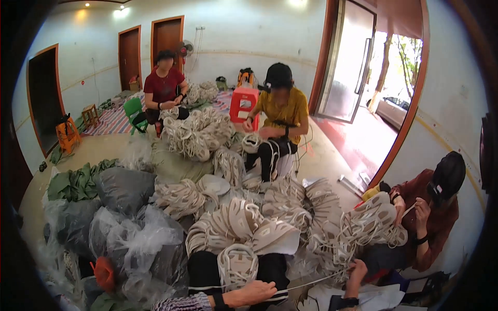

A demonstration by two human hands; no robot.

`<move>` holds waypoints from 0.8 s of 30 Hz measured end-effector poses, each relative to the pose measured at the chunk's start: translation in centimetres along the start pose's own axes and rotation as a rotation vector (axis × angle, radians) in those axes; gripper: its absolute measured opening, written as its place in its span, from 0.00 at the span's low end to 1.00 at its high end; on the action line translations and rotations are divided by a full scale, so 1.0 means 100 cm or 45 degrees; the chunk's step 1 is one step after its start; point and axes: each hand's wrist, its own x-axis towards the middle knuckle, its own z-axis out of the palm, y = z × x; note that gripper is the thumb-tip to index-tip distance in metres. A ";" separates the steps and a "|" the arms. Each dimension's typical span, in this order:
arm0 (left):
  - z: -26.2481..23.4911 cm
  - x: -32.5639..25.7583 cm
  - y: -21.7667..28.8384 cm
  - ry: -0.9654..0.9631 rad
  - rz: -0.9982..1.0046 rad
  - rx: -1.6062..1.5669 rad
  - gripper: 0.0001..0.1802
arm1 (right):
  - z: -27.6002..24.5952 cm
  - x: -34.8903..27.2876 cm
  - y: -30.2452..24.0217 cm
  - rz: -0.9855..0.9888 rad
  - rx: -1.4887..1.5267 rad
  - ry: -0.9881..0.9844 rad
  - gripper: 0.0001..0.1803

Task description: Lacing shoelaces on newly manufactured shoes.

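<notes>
A beige and white shoe upper (238,268) rests between my black-trousered knees, its laced front facing me. My left hand (256,293), below a plaid cuff and black wristband, is closed with its fingertips pinched on a white shoelace (310,283). That lace stretches taut to the right, where my right hand (357,271) grips it with bent fingers, well apart from the shoe. A fan of stacked shoe uppers (220,228) lies just beyond my knees.
Clear plastic bags (137,238) and a dark grey bundle (126,189) crowd the left. More upper piles (324,217) stretch right. Three people work around the heap, one with a lace at right, one in a yellow shirt (285,111) before a red stool (243,103). An open glass door (345,62) stands beyond.
</notes>
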 end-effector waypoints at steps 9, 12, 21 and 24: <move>0.026 -0.003 0.017 -0.128 -0.208 -0.047 0.06 | 0.157 -0.175 -0.027 -0.441 -0.402 -1.358 0.14; -0.022 -0.018 0.011 0.382 -0.597 -0.302 0.08 | 0.175 -0.198 -0.033 -0.386 -0.298 -1.478 0.05; -0.025 -0.035 -0.018 0.498 -1.234 -1.008 0.16 | 0.169 -0.214 -0.028 0.021 -0.459 -1.640 0.08; -0.027 -0.037 -0.013 0.478 -1.253 -1.113 0.18 | 0.165 -0.217 -0.026 -0.032 -0.490 -1.645 0.09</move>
